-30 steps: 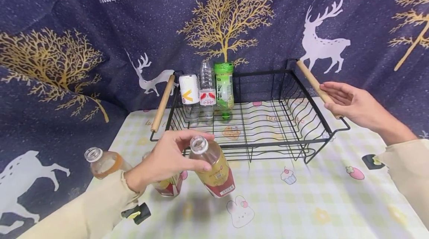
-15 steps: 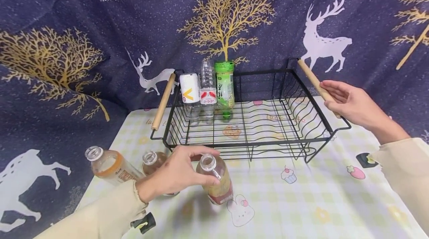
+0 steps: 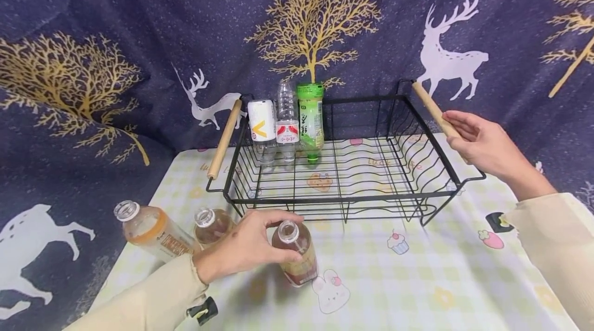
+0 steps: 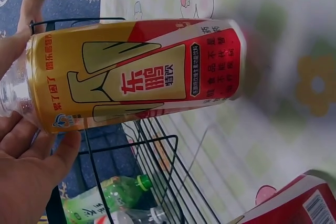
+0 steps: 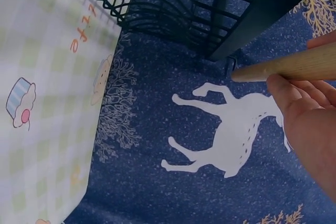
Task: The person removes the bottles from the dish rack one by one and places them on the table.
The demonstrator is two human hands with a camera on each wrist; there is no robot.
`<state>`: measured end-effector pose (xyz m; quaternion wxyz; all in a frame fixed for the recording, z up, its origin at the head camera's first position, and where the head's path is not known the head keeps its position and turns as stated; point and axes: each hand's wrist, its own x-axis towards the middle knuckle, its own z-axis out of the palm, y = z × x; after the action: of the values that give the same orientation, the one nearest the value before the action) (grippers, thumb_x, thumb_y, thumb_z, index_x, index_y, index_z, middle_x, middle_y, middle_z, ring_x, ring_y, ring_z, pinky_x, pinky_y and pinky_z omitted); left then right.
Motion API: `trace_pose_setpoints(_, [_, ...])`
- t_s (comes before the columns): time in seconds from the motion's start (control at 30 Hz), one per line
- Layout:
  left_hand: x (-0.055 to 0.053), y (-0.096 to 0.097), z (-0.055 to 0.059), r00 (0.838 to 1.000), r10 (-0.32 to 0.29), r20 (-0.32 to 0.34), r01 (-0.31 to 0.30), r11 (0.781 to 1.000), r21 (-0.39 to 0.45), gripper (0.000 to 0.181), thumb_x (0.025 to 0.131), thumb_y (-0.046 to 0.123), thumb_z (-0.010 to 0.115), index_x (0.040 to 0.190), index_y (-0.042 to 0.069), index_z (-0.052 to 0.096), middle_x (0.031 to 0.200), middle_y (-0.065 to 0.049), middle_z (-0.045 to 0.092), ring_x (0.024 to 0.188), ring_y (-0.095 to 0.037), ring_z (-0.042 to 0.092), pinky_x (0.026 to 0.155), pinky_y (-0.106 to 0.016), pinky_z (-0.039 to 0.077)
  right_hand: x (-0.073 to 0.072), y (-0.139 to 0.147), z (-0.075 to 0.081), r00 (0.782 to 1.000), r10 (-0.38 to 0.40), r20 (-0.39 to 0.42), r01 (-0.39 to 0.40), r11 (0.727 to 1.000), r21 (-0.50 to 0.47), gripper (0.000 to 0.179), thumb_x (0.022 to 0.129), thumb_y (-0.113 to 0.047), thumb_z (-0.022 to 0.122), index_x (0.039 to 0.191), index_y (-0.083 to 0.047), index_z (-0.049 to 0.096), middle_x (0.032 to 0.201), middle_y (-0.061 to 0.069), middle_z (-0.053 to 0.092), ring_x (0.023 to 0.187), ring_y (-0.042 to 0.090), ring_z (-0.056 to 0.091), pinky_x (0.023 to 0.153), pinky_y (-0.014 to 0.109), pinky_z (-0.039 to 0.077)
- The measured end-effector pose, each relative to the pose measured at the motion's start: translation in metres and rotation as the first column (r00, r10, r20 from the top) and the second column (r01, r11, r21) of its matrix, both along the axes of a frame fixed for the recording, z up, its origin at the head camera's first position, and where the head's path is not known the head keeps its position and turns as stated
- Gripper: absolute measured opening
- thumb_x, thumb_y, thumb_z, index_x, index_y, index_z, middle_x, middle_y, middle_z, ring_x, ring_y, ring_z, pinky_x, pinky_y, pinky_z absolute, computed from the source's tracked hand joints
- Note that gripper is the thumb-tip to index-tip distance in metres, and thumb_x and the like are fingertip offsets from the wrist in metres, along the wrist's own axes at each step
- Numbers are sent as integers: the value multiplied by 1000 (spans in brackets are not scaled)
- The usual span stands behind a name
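In the head view my left hand point(image 3: 243, 243) grips an uncapped plastic bottle point(image 3: 299, 256) near its shoulder. Its yellow-and-red label point(image 4: 152, 72) fills the left wrist view, and the bottle's base is close over the tablecloth. On the right, my right hand point(image 3: 484, 148) holds the wooden handle point(image 3: 429, 104) of a black wire dish rack point(image 3: 334, 200); in the right wrist view the thumb presses along that handle. Beside my left wrist stand a second brown-tinted bottle point(image 3: 213, 226), partly hidden, and an orange-banded clear bottle point(image 3: 155, 230).
Three bottles stand upside down in the rack's left end: a white-labelled one point(image 3: 262, 122), a clear one with a red-and-white label point(image 3: 287, 130) and a green one point(image 3: 310, 119). A dark printed curtain point(image 3: 213, 21) hangs behind the checked tablecloth point(image 3: 408, 279).
My left hand has brought the bottle down, nearer to me and slightly right, uncovering the second bottle's neck. My right hand stays at the rack's handle.
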<state>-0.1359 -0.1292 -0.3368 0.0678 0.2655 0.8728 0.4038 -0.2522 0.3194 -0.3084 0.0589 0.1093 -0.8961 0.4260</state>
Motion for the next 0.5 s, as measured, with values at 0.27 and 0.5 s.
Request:
trace_pose_setpoints(0.27, [-1,4,4,999,-34,-3,33,998,-56,60,74,33,89,128,21,65,121,9,68,112,-12,62,100,-37,50,1,0,0,1000,-9,10,9,1000,1,57,102,-10,52,154,1,32,156,24,34,139,14,40,60,10,43])
trace_pose_setpoints(0.5, [-3,6,8,998,-55,-1,55,997,-52,65,72,37,91,129,23,63,125,11,65,114,-11,60,102,-39,47,0,-1,0,1000,-2,7,2,1000,21,57,101,-6,50,154,3,31,155,25,34,140,30,38,77,-2,38])
